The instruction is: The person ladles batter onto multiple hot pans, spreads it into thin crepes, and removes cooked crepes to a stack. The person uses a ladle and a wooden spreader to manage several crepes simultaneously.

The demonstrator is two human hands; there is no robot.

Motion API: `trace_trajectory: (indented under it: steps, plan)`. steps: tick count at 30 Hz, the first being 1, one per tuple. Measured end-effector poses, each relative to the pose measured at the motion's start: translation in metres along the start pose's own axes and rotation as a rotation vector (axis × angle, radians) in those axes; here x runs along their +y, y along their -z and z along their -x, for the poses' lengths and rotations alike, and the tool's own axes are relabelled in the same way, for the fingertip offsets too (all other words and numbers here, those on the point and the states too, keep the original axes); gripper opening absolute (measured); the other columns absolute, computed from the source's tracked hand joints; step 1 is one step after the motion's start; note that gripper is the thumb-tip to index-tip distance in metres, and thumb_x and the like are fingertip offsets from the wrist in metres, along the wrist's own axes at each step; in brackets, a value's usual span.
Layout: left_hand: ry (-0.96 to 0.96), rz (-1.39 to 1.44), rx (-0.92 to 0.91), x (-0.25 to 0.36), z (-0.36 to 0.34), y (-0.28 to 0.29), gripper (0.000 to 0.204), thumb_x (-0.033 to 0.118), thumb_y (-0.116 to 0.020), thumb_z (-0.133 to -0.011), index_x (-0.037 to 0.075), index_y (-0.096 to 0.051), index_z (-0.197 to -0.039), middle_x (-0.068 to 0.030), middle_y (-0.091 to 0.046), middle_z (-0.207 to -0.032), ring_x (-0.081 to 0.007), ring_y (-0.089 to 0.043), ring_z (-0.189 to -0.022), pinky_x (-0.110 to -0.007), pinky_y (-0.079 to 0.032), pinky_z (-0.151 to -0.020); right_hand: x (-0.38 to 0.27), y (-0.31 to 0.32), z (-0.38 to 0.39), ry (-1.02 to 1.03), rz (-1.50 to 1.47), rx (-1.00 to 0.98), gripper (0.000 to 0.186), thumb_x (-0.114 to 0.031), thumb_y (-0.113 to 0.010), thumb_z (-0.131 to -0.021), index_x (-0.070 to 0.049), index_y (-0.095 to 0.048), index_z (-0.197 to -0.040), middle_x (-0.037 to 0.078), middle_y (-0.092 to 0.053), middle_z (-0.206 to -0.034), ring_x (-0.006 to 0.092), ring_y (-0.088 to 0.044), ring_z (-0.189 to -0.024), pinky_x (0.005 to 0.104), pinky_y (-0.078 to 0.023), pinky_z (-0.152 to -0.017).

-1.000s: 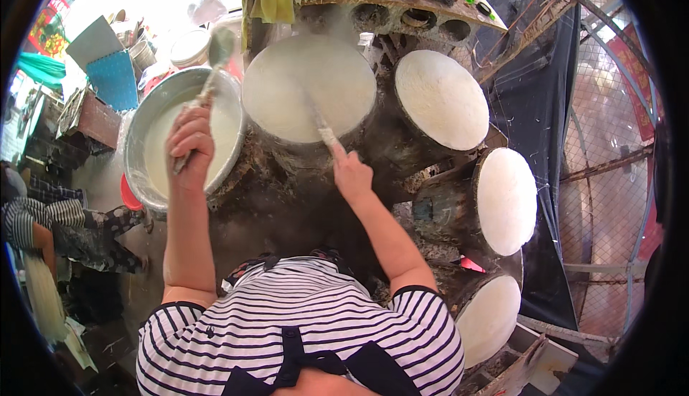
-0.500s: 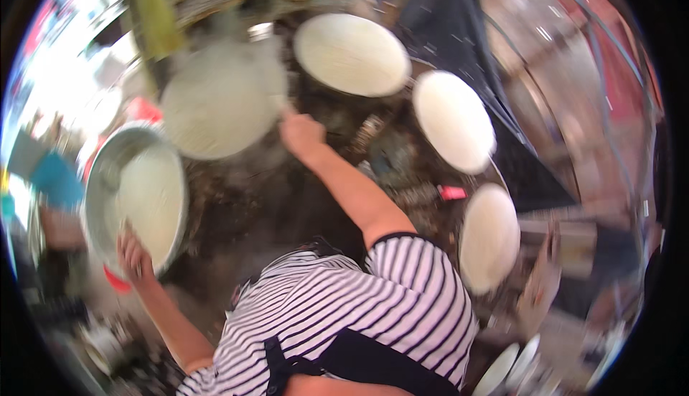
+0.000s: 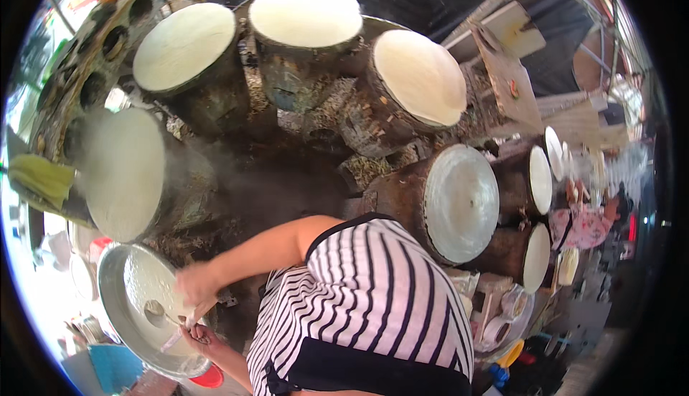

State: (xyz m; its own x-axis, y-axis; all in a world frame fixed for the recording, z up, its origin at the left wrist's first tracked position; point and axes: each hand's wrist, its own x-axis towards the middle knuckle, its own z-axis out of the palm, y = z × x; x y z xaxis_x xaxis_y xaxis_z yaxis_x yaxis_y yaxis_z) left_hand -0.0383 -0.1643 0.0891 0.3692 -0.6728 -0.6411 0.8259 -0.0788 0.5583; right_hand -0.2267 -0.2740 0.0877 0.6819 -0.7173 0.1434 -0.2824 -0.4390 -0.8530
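Ladle, within the rim of a metal basin of pale liquid; sooty, round-topped drums around, dark sheeting beyond. Long axis slanting, bowl toward upper left; left hand at handle end, fingers curled closed round it; right hand blurred, finger opening and hold cannot be told.

At eight o'clock, my left hand grips the ladle over the basin of white liquid; my right hand, blurred, is just beside it. Steam hangs by the round pan at nine. White-topped drums arc from ten to one. A metal disc sits at three.
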Motion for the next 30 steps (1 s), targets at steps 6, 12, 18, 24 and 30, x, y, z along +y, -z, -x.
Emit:
trace_trajectory:
  steps: [6, 12, 18, 24, 30]
  plan:
    - [-0.178, -0.141, -0.089, -0.003, -0.051, 0.028, 0.031, 0.015, -0.046, -0.095, -0.004, -0.045, -0.12, 0.0025, -0.037, -0.059, -0.0036, -0.031, -0.045, -0.017, -0.028, -0.04, 0.081, 0.269, 0.213, -0.538, 0.837, 1.174, 0.016, 0.0, -0.051, -0.064, -0.003, -0.055, -0.08, 0.019, -0.055, -0.081, 0.0388, -0.052, -0.08, 0.0493, -0.043, -0.067]
    - [-0.257, -0.402, -0.073, -0.041, -0.021, -0.027, 0.03, 0.014, -0.046, -0.094, -0.004, -0.046, -0.118, 0.0005, -0.039, -0.063, -0.0057, -0.033, -0.05, -0.018, -0.03, -0.045, 0.124, 0.333, 0.453, -1.422, 1.116, 0.979, 0.041, -0.01, -0.056, -0.081, 0.0, -0.048, -0.12, 0.022, -0.044, -0.123, 0.0363, -0.038, -0.119, 0.0452, -0.028, -0.1]
    - [-0.28, -0.615, -0.093, -0.068, 0.001, -0.053, 0.029, 0.013, -0.047, -0.093, -0.004, -0.047, -0.116, -0.0015, -0.04, -0.068, -0.0078, -0.035, -0.054, -0.019, -0.031, -0.049, 0.112, 0.348, 0.508, -1.257, 1.078, 1.191, 0.017, -0.018, -0.054, -0.084, -0.005, -0.062, -0.091, 0.017, -0.059, -0.093, 0.0353, -0.056, -0.092, 0.0457, -0.043, -0.081]
    - [-0.294, -0.733, -0.164, -0.065, 0.003, -0.056, 0.027, 0.013, -0.047, -0.093, -0.004, -0.048, -0.114, -0.0035, -0.042, -0.072, -0.0099, -0.037, -0.059, -0.02, -0.033, -0.054, 0.026, 0.41, 0.55, -1.228, 0.921, 1.705, 0.033, -0.03, -0.049, -0.086, -0.001, -0.063, -0.078, 0.022, -0.063, -0.08, 0.0396, -0.061, -0.076, 0.048, -0.048, -0.069]
    - [-0.293, -0.869, -0.304, -0.033, -0.019, -0.034, 0.026, 0.012, -0.047, -0.092, -0.005, -0.049, -0.112, -0.0055, -0.044, -0.077, -0.0121, -0.04, -0.064, -0.022, -0.035, -0.058, -0.108, 0.376, 0.624, -0.977, 0.588, 2.155, 0.046, -0.035, -0.058, -0.082, 0.007, -0.06, -0.099, 0.016, -0.066, -0.091, 0.0224, -0.063, -0.084, 0.0344, -0.047, -0.073]
